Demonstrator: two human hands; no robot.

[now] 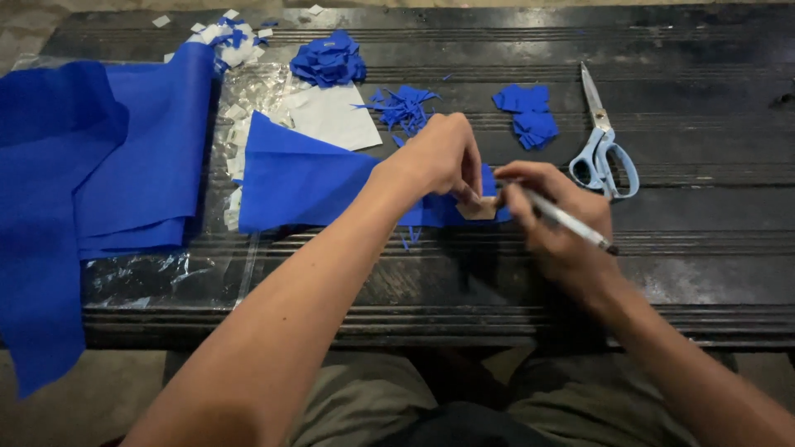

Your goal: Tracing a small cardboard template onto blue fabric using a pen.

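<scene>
- The person's left hand (443,157) and forearm are bare, with no sleeve, ring or watch showing.
- The right hand (556,217) and forearm are likewise bare and unadorned.
- Olive-grey cloth trousers (364,406) cover both thighs, creased at the lap.

A clear plastic wrapper (248,91), crumpled and glossy, lies in the upper left of the frame on the dark counter (704,265), partly under the blue paper; another stretch of the same clear film shows at the lower left near the counter's front edge. No labels, signs or screens appear anywhere in the view, and nothing else there looks like a package.
</scene>
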